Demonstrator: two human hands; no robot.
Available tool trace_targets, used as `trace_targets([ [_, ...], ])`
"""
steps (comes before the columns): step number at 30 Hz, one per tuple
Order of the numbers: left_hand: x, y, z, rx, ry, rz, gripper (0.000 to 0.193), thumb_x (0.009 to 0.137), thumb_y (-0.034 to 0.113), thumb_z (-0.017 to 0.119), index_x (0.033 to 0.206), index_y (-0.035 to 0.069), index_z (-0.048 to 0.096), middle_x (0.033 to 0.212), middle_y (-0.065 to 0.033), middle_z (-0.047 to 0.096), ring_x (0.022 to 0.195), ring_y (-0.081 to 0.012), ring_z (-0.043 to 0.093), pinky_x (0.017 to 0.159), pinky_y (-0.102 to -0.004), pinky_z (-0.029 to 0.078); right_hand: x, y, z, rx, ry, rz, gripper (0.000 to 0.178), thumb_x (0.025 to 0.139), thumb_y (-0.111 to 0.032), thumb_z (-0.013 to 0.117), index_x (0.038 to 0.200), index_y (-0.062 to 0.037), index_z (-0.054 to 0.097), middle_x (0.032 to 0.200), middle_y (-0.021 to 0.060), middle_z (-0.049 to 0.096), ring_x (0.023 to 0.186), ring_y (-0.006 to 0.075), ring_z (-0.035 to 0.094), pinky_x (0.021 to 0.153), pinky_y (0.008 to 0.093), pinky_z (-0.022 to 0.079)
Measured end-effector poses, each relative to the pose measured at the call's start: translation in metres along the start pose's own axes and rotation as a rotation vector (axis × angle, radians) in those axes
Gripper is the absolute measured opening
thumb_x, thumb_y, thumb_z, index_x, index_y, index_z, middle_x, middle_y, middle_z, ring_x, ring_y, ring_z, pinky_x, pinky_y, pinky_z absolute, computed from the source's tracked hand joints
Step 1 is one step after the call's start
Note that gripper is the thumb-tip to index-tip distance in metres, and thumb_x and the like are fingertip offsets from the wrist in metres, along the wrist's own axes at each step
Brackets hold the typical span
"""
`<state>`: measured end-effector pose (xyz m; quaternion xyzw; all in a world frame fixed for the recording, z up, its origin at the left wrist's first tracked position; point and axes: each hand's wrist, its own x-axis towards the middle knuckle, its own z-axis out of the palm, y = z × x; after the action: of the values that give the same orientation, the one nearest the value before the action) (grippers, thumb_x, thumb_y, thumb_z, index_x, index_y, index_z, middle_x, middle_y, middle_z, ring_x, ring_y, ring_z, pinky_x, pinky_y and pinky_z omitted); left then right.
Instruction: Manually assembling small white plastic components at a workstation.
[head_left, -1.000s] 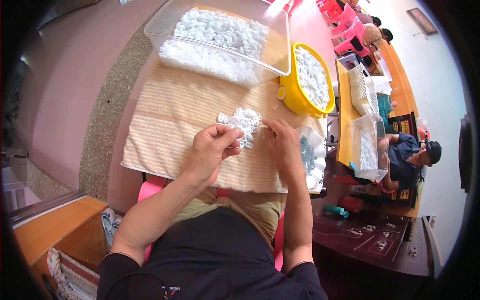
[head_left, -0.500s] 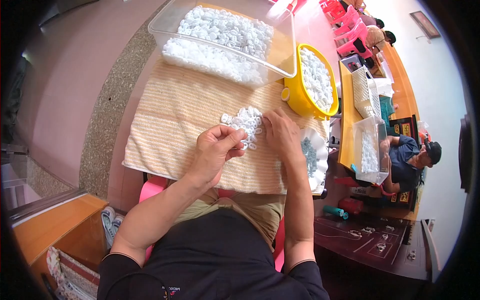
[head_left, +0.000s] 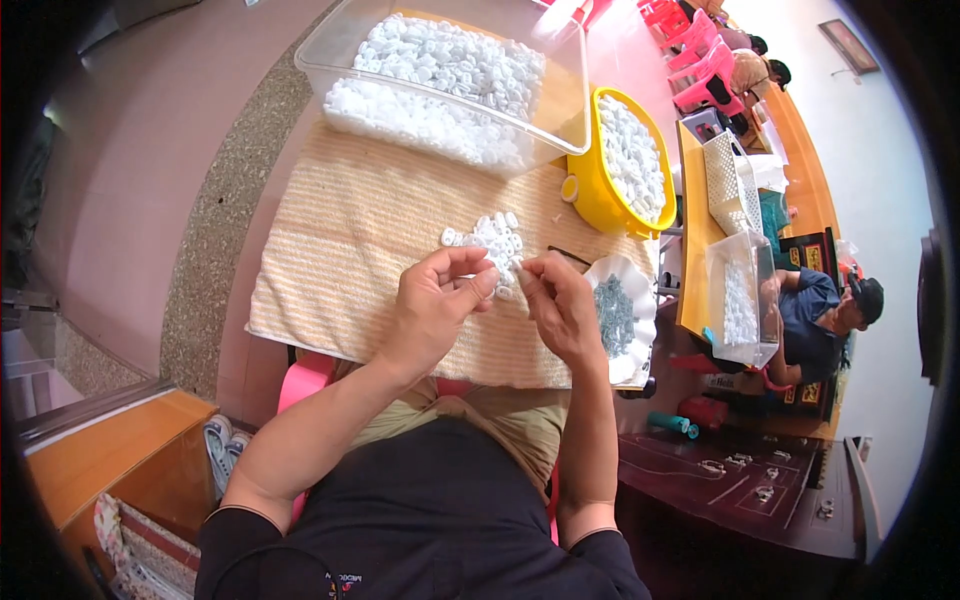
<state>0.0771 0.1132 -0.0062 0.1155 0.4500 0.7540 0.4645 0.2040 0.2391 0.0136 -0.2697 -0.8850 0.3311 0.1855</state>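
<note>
A small heap of white oval plastic pieces with holes (head_left: 492, 232) lies on the striped towel (head_left: 340, 215). At its near left, my left hand (head_left: 430, 308) is pinched, thumb against fingers, around what seems a small white piece mostly hidden by the fingertips. My right hand (head_left: 562, 312) is just right of it, thumb and forefinger pinched together; anything between them is too small to make out. The fingertips of both hands face each other, a little apart. Beyond my right hand lies a thin dark stick-like tool (head_left: 570, 256). Beside that hand, a white scalloped dish (head_left: 645, 325) holds small grey-green bits.
A clear plastic bin (head_left: 570, 130) of white pieces stands at the far side, next to a yellow tub (head_left: 588, 200) of similar pieces. To the right, a person (head_left: 815, 315) sits at another table by a clear box (head_left: 735, 345). Pink chairs (head_left: 705, 70) stand farther back.
My right hand has drawn back toward me from the heap's right side, its fingertips now facing my left hand. This uncovers the dark tool. My left hand has barely moved.
</note>
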Motion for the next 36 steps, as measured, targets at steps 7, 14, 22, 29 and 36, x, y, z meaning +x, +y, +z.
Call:
trace_targets([
  [7,0.001,-0.007,-0.007,0.071,-0.151,-0.033,0.02,0.089,0.012,0.067,0.102,-0.002,0.064,0.089,-0.0055,0.067,0.075,-0.0093,0.062,0.07,-0.0224,0.054,-0.012,-0.026,0.006,0.403,-0.116,0.166,0.008,0.093,-0.007,0.059,0.095,0.0002,0.061,0.08,0.0032,0.055,0.061,0.0084,0.053,0.052,0.0223,0.044],
  [14,0.0,-0.007,-0.007,0.088,-0.121,-0.025,0.018,0.089,0.013,0.068,0.099,-0.001,0.065,0.086,-0.0051,0.066,0.073,-0.0092,0.062,0.069,-0.0225,0.054,-0.015,-0.023,0.012,0.474,-0.103,0.228,0.009,0.093,-0.007,0.058,0.096,0.0009,0.061,0.08,0.0035,0.057,0.062,0.0082,0.055,0.053,0.0223,0.046],
  [22,0.002,-0.009,-0.008,0.028,-0.094,-0.035,0.014,0.089,0.012,0.067,0.097,0.0,0.063,0.083,-0.0047,0.065,0.072,-0.009,0.062,0.067,-0.0229,0.055,-0.021,-0.011,0.019,0.686,0.06,0.261,0.008,0.088,-0.001,0.064,0.093,0.0037,0.061,0.081,0.005,0.063,0.068,0.0102,0.062,0.06,0.024,0.055],
  [29,-0.001,-0.005,-0.005,-0.067,-0.091,-0.066,0.013,0.089,0.009,0.066,0.097,0.0,0.061,0.084,-0.0058,0.065,0.074,-0.011,0.064,0.068,-0.0241,0.057,-0.025,-0.004,0.015,0.776,0.131,0.264,0.006,0.086,0.001,0.065,0.089,0.0045,0.061,0.077,0.0075,0.064,0.064,0.0135,0.064,0.063,0.03,0.059],
  [36,-0.002,-0.006,-0.006,-0.138,-0.115,-0.163,0.016,0.089,0.006,0.065,0.103,-0.002,0.063,0.088,-0.0084,0.066,0.077,-0.0131,0.066,0.072,-0.0247,0.057,-0.029,-0.003,0.013,0.757,0.142,0.348,0.008,0.087,0.002,0.064,0.093,0.0063,0.064,0.081,0.0087,0.066,0.066,0.0151,0.065,0.067,0.0316,0.06],
])
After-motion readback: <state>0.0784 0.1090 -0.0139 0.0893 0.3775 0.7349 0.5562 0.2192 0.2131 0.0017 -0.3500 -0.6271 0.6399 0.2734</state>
